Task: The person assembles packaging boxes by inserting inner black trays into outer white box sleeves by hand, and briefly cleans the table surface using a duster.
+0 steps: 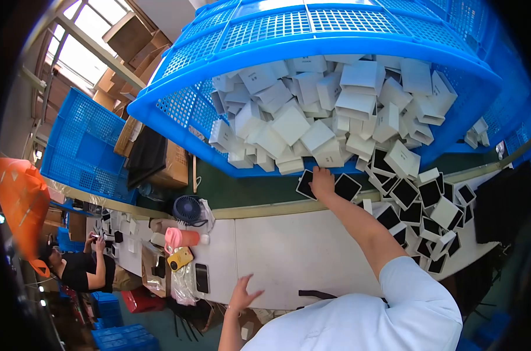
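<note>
My right hand (322, 183) reaches forward to the green surface, its fingers closed at the edge of a shallow white box with a black inside (306, 185). Just right of that hand lies a similar black-and-white box (347, 186). My left hand (243, 294) hangs over the front of the white table (271, 245), fingers apart and holding nothing. Ahead of me, a big blue plastic basket (312, 47) faces me with its open side, heaped with white box sleeves (291, 126). More black-and-white boxes (406, 193) are piled on the right.
On the table's left stand a small dark fan (187, 209), a pink bottle (182, 237), a yellow gadget (180, 258) and a phone (201, 278). Farther left a person in black (88, 270) handles something small. An orange bag (23, 202) hangs at the far left.
</note>
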The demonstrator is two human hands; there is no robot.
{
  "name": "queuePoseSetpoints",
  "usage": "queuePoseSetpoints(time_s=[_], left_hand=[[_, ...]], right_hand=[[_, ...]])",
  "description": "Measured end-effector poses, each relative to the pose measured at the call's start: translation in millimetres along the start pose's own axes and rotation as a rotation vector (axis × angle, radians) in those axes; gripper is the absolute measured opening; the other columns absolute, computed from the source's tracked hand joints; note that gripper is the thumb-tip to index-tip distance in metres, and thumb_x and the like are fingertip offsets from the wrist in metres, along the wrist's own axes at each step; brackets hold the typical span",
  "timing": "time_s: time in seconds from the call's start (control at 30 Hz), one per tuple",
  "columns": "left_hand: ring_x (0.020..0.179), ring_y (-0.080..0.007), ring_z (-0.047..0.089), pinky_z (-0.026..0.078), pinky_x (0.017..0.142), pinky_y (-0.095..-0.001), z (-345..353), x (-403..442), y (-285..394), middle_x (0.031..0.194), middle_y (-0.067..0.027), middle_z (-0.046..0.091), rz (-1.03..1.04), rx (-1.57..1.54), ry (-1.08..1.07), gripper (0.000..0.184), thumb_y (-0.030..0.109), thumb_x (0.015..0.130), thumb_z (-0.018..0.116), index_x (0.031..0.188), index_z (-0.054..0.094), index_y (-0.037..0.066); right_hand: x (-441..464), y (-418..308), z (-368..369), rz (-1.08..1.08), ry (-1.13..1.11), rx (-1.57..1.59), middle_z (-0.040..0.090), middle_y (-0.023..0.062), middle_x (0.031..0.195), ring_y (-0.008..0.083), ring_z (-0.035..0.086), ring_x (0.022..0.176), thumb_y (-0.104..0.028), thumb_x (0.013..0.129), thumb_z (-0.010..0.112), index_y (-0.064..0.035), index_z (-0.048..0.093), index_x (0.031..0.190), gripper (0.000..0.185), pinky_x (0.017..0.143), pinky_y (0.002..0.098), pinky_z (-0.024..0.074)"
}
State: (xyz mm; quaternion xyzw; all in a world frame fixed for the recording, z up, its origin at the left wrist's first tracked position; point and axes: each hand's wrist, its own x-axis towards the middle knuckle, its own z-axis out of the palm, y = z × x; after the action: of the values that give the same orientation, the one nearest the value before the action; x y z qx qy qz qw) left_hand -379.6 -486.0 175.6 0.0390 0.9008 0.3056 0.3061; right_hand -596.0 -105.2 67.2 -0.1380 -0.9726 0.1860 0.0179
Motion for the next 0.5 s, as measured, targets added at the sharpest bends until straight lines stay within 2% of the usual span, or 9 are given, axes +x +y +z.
queuePoseSetpoints(time_s=[0.03,0.07,0.17,0.2,0.27,0.33,0.4,0.47,0.5], left_hand=[[0.120,-0.0274,0.047,0.042,0.097,-0.0387,-6.9,36.8,29.9,0.127,-0.0180,0.049,0.023,-0.268,0.122,0.068,0.019,0.075,0.075,0.132,0.041,0.003],[0.118,-0.0235,0.048,0.044,0.095,-0.0362,-12.9,82.4,49.0,0.128,-0.0160,0.049,0.040,-0.489,0.189,0.065,0.015,0.077,0.074,0.132,0.041,0.002],[0.116,-0.0229,0.048,0.043,0.095,-0.0323,-34.7,207.4,133.3,0.125,-0.0165,0.048,0.100,-0.906,0.366,0.072,0.015,0.077,0.075,0.134,0.033,0.000],[0.116,-0.0233,0.048,0.042,0.096,-0.0323,-36.7,244.8,152.2,0.125,-0.0179,0.047,0.127,-0.927,0.420,0.082,0.019,0.072,0.079,0.134,0.030,-0.002],[0.104,-0.0205,0.053,0.045,0.087,-0.0297,-29.6,326.9,162.5,0.114,-0.0155,0.052,0.144,-0.884,0.497,0.076,0.023,0.067,0.083,0.123,0.040,-0.004],[0.096,-0.0184,0.054,0.045,0.081,-0.0286,-25.7,355.8,190.7,0.107,-0.0133,0.055,0.111,-0.823,0.514,0.068,0.022,0.068,0.082,0.116,0.044,-0.005],[0.088,-0.0162,0.055,0.045,0.075,-0.0274,-12.6,356.0,199.3,0.100,-0.0112,0.058,0.074,-0.760,0.536,0.059,0.021,0.068,0.082,0.109,0.049,-0.006],[0.076,-0.0144,0.049,0.043,0.069,-0.0263,-1.4,339.0,198.9,0.084,-0.0059,0.052,0.162,-0.830,0.771,0.047,0.020,0.068,0.081,0.096,0.051,-0.002],[0.080,-0.0155,0.052,0.045,0.071,-0.0280,-2.9,313.3,202.4,0.088,-0.0055,0.050,0.211,-0.808,0.829,0.045,0.015,0.069,0.078,0.101,0.052,-0.003]], right_hand=[[5.1,-1.6,5.4,0.004,0.007,-0.059,0.056,0.0127,0.099,0.0297,0.055,0.097,-0.026,0.071,0.075,-0.0059,0.047,0.104,0.048,0.080,0.0448,0.0457],[8.0,-1.0,8.8,0.012,0.013,-0.121,0.056,0.0128,0.098,0.0291,0.056,0.096,-0.026,0.070,0.075,-0.0062,0.048,0.105,0.048,0.079,0.0443,0.0458],[-0.3,-1.8,-12.3,0.033,-0.003,-0.024,0.054,0.0168,0.102,0.0328,0.057,0.096,-0.019,0.070,0.073,-0.0052,0.049,0.107,0.046,0.076,0.0457,0.0480],[-7.3,-0.8,-25.0,0.077,-0.045,0.094,0.053,0.0183,0.103,0.0348,0.057,0.096,-0.017,0.071,0.072,-0.0048,0.050,0.108,0.044,0.075,0.0458,0.0488],[-28.8,8.1,-46.1,0.144,-0.132,0.456,0.051,0.0194,0.109,0.0371,0.057,0.094,-0.016,0.073,0.067,-0.0006,0.055,0.102,0.035,0.079,0.0447,0.0495],[-59.7,18.2,-60.2,0.210,-0.129,0.705,0.053,0.0167,0.106,0.0307,0.059,0.093,-0.015,0.074,0.070,-0.0027,0.054,0.106,0.038,0.077,0.0387,0.0500],[-103.2,32.8,-63.3,0.261,-0.110,1.039,0.056,0.0134,0.105,0.0239,0.059,0.090,-0.011,0.074,0.071,-0.0070,0.047,0.116,0.048,0.074,0.0343,0.0499],[-136.9,44.5,-81.9,0.304,-0.121,1.222,0.057,0.0113,0.104,0.0202,0.059,0.089,-0.007,0.074,0.071,-0.0098,0.043,0.123,0.057,0.071,0.0318,0.0498],[-155.7,45.9,-106.6,0.389,-0.155,1.372,0.057,0.0101,0.106,0.0185,0.059,0.088,-0.005,0.073,0.070,-0.0122,0.037,0.129,0.066,0.070,0.0304,0.0498]])
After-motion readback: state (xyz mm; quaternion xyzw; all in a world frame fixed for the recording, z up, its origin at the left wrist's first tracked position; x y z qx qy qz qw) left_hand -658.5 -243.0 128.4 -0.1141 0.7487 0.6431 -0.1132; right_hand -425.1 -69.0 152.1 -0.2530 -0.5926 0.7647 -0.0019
